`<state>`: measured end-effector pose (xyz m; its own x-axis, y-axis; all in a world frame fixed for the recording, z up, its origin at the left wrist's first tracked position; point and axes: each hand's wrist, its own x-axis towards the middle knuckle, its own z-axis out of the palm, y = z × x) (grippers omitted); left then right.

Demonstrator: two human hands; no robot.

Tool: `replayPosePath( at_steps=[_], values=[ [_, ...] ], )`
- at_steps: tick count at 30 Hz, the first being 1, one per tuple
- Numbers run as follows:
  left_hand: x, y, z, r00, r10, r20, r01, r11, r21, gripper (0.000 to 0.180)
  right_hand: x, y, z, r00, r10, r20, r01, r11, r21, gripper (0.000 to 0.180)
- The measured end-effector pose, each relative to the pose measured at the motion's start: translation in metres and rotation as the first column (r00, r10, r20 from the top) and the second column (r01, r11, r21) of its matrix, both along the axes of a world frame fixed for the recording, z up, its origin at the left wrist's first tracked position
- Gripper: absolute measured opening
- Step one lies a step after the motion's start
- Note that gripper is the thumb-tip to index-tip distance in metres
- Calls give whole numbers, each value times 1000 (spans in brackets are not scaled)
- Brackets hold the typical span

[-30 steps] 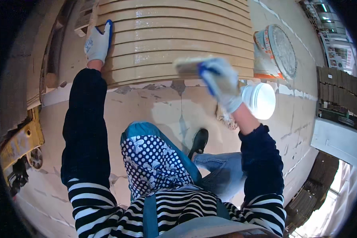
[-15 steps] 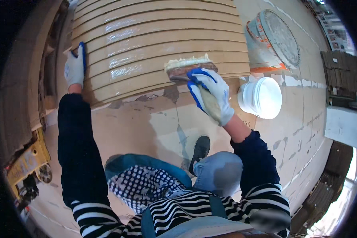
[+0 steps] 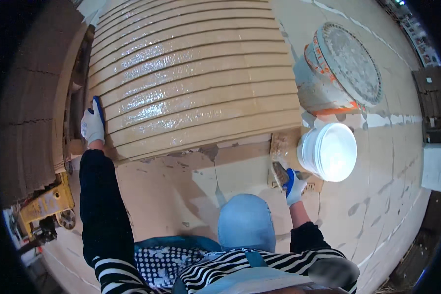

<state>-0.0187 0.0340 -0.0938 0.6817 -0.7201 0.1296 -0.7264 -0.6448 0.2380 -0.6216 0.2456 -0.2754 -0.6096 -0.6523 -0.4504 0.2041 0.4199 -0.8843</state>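
Overlapping cardboard sheets (image 3: pixel 201 73) lie in front of me in stepped rows, with wet, shiny streaks over their left and middle parts. At their left edge rests my left hand (image 3: pixel 93 125) in a white and blue glove, its visible finger stretched along the edge. The far side of that hand is hidden. My right hand (image 3: pixel 295 188), gloved the same way, is closed around a wide flat brush (image 3: pixel 279 175). The brush is low, over a flat cardboard piece (image 3: pixel 285 147) on the floor, beside a white bucket (image 3: pixel 328 152). Its bristles are hard to make out.
Behind the white bucket stands a large, paste-smeared bucket (image 3: pixel 323 73) with a crusted lid. Tall cardboard stacks (image 3: pixel 29 98) and a yellow wheeled machine part (image 3: pixel 49 203) line the left. More stacked cardboard (image 3: pixel 431 95) stands at the far right. The floor (image 3: pixel 367 206) is stained and cracked.
My right hand has drawn the brush off the cardboard rows, down and right to beside the white bucket. My left hand stays at the left edge. The view has shifted, and the shiny streaks look wider.
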Motion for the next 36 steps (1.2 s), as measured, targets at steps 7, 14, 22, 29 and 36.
replayPosePath(
  at_steps=[7, 14, 22, 29, 36],
  values=[
    [-3, 27, 2, 982, -25, -190, 7, 995, -97, 66, -37, 11, -16, 943, -166, 290, 171, 985, 10, 28],
    [13, 111, -20, 654, -115, -748, -30, 984, -178, 56, -11, 60, 43, 991, 36, 127, -43, 998, 48, 40],
    [14, 137, -18, 683, -52, -728, -49, 992, -117, 59, 18, -139, 142, 274, 48, -961, -519, 848, -105, 44],
    [25, 147, -23, 900, -326, -288, 351, 936, 36, 58, 20, -197, 149, -228, 724, -652, -367, 556, 746, 48],
    [13, 142, 11, 494, -695, 522, 628, 701, 338, 35, -27, -199, 159, -757, 212, -619, -383, 624, 682, 38]
  ],
)
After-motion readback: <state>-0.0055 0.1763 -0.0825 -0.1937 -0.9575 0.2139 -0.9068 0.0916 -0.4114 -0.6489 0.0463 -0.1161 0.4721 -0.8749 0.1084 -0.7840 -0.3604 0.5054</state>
